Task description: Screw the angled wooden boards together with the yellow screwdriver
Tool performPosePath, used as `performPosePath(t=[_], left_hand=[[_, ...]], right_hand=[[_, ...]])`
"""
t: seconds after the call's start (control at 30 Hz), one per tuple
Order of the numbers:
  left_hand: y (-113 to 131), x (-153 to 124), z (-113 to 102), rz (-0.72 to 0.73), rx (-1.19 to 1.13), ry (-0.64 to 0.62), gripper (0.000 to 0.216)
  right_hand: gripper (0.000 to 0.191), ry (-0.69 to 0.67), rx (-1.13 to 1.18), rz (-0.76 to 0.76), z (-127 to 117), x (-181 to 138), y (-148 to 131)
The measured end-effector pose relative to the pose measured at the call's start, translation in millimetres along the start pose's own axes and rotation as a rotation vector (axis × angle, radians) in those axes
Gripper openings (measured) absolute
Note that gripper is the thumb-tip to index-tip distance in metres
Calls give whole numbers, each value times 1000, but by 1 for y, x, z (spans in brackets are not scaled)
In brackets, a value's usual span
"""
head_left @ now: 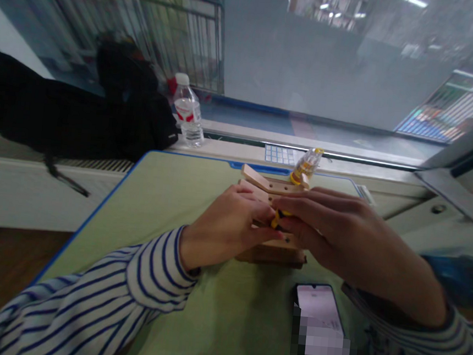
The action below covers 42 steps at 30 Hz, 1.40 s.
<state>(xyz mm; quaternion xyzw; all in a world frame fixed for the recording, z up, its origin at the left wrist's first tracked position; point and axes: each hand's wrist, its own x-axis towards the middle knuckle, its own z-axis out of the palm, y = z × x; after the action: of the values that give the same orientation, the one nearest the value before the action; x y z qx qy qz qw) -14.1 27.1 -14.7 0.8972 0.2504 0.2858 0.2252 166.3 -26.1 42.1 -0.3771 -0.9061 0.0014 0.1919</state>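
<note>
Both of my hands meet over a small wooden assembly (273, 253) of pale slats with round holes. My left hand (227, 229) is closed at its left side, thumb and fingers gripping the wood near the middle. My right hand (332, 224) pinches a small yellow-and-black tool (276, 221) against the assembly; most of the tool is hidden by fingers, so its exact kind does not show. Behind the hands, an angled wooden slat (257, 177) sticks out to the left. A clear container with yellow ends (307, 166) leans just beyond the assembly.
The green table (169, 193) has a blue edge. A phone (320, 306) lies near my right forearm, partly pixelated. On the windowsill are a water bottle (189, 112) and a blue-and-white gridded sheet (280, 154). Black fabric (76, 114) drapes at the left.
</note>
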Motion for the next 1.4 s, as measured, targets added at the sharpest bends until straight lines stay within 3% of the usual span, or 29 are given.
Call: performPosePath(t=[0.27, 0.5, 0.9, 1.1, 1.4], left_hand=[[-3, -1, -3, 60, -33, -81, 16], [-2, -2, -5, 99, 15, -137, 23], [5, 0, -7, -25, 83, -12, 22], [7, -1, -8, -10, 61, 11, 21], [6, 0, -12, 27, 64, -42, 27]], right_hand=[[19, -3, -118, 45, -1, -1, -3], [14, 26, -219, 138, 5, 3, -10], [26, 16, -152, 168, 4, 5, -9], [35, 19, -45, 85, -3, -2, -7], [26, 27, -38, 28, -3, -2, -7]])
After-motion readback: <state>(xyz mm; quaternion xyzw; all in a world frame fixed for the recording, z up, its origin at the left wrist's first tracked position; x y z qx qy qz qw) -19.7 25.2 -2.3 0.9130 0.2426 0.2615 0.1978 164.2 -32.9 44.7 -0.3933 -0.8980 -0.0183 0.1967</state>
